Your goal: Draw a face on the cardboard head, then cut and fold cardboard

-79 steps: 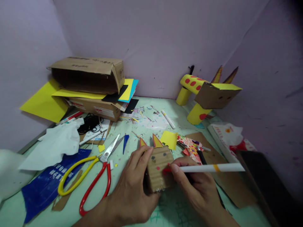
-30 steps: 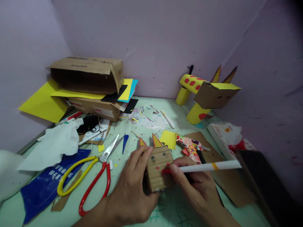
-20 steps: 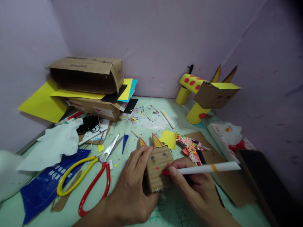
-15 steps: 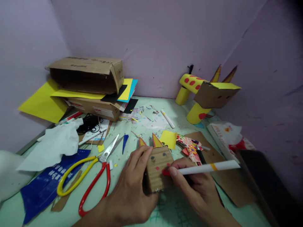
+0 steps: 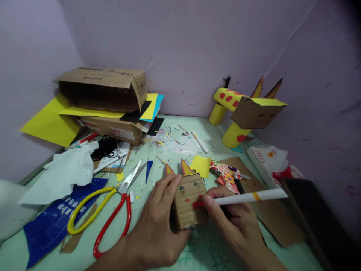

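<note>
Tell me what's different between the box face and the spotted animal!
The left hand holds the box face; the spotted animal stands farther back. The box face shows no body; the spotted animal has a yellow, red-dotted one. Both have dark eyes and pointy bits on top.

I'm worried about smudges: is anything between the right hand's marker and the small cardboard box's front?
Nothing visible. The right hand holds the white marker, its red tip at the front of the cardboard box; the left hand grips the box's side, away from the tip.
</note>
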Action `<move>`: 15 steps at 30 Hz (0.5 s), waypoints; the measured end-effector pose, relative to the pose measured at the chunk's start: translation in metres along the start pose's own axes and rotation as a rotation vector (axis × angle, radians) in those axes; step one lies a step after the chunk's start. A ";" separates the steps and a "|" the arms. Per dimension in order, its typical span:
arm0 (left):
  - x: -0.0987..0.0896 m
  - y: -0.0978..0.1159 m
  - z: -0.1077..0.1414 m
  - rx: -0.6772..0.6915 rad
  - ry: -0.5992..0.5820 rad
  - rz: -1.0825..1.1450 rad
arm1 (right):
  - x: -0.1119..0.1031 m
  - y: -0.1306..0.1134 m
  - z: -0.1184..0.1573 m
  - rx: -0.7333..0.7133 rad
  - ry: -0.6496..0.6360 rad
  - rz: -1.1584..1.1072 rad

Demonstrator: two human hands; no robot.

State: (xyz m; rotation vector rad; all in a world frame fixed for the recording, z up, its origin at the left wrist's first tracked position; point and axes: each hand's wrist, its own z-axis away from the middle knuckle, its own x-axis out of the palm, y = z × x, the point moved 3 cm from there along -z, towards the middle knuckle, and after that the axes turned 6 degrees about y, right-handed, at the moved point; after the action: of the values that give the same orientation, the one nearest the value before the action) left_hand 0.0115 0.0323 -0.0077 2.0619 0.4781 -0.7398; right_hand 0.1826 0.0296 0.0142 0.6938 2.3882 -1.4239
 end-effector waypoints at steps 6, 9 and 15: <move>0.000 -0.001 0.000 -0.001 -0.005 -0.010 | 0.001 -0.006 -0.002 -0.020 0.017 -0.115; 0.000 -0.001 0.000 -0.010 -0.011 -0.016 | 0.001 -0.007 -0.003 -0.013 -0.005 -0.148; -0.001 -0.001 -0.001 -0.031 -0.006 -0.006 | -0.017 0.008 -0.003 0.131 0.259 -0.127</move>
State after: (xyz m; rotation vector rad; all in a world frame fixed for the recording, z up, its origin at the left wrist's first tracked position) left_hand 0.0108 0.0336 -0.0067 2.0297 0.4900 -0.7379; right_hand 0.2016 0.0305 0.0176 0.8168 2.5920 -1.6449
